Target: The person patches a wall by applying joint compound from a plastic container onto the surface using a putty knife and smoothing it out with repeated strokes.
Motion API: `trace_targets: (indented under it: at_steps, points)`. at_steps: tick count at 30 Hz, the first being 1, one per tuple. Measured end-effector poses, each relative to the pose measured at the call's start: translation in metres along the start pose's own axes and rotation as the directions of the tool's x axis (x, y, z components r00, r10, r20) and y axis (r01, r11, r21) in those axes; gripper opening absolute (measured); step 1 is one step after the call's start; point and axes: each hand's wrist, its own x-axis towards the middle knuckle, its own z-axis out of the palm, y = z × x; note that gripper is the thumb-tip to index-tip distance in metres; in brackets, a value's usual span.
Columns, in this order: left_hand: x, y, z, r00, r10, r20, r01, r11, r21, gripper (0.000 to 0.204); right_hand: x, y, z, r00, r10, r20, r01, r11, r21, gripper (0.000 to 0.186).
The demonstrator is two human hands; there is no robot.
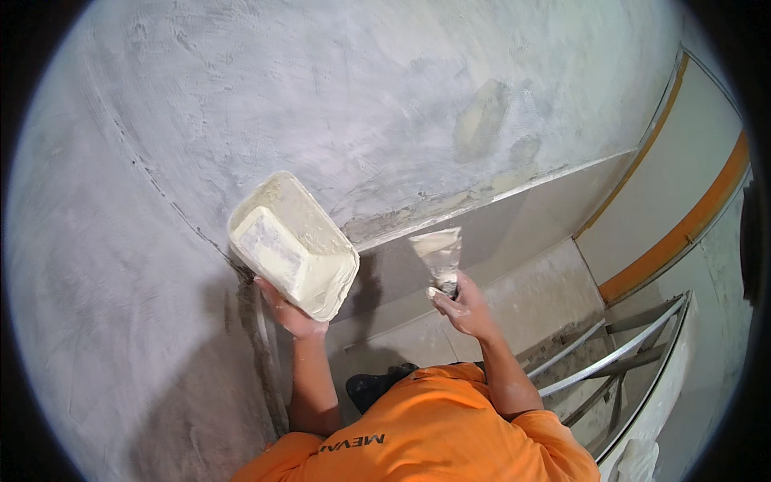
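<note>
My left hand (pixel 294 312) grips a cream plastic tub (pixel 328 291) from below, tilted so its inside shows. Pale filler coats the tub's walls and bottom. Off to the right, my right hand (pixel 466 307) is closed round the handle of a putty knife (pixel 440 253), its wide blade pointing up and away from me. Cream filler is smeared over the blade and on my right thumb. Tub and knife are apart, and neither appears to touch the wall (pixel 385 104) beyond them.
Rough grey plaster covers the walls, with a darker patch (pixel 480 120) at upper right. Below runs a grey tiled band (pixel 490 233). On the right are a white panel with orange edging (pixel 675 233) and a metal frame with bars (pixel 614 357). A dark shoe (pixel 376 392) shows below.
</note>
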Motion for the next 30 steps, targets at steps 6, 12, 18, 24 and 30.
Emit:
trace_targets:
  at_steps: [6, 12, 18, 24, 30]
  points:
    - [-0.026, -0.037, 0.007, 0.975, -0.182, -0.128, 0.18, 0.983, -0.024, 0.095, 0.003, -0.002, 0.033, 0.94, -0.327, 0.098, 0.34, 0.926, -0.166, 0.035]
    - [-0.043, -0.095, -0.051, 0.997, -0.079, -0.001, 0.074, 0.917, 0.392, 0.096, 0.01, -0.008, 0.064, 0.93, -0.367, 0.008, 0.351, 0.883, -0.31, 0.029]
    - [-0.039, -0.04, 0.024, 0.988, -0.118, -0.104, 0.115, 0.993, -0.029, 0.091, 0.016, 0.02, 0.07, 0.944, -0.327, 0.044, 0.323, 0.888, -0.326, 0.03]
    - [-0.024, -0.03, 0.027, 0.998, 0.008, -0.059, -0.006, 0.999, 0.037, 0.093, 0.03, 0.082, 0.047, 0.921, -0.354, 0.16, 0.377, 0.715, -0.589, 0.031]
    - [-0.016, -0.033, -0.003, 0.998, 0.022, 0.066, -0.023, 1.0, 0.016, 0.093, 0.028, 0.064, 0.027, 0.973, -0.228, 0.038, 0.226, 0.906, -0.358, 0.025]
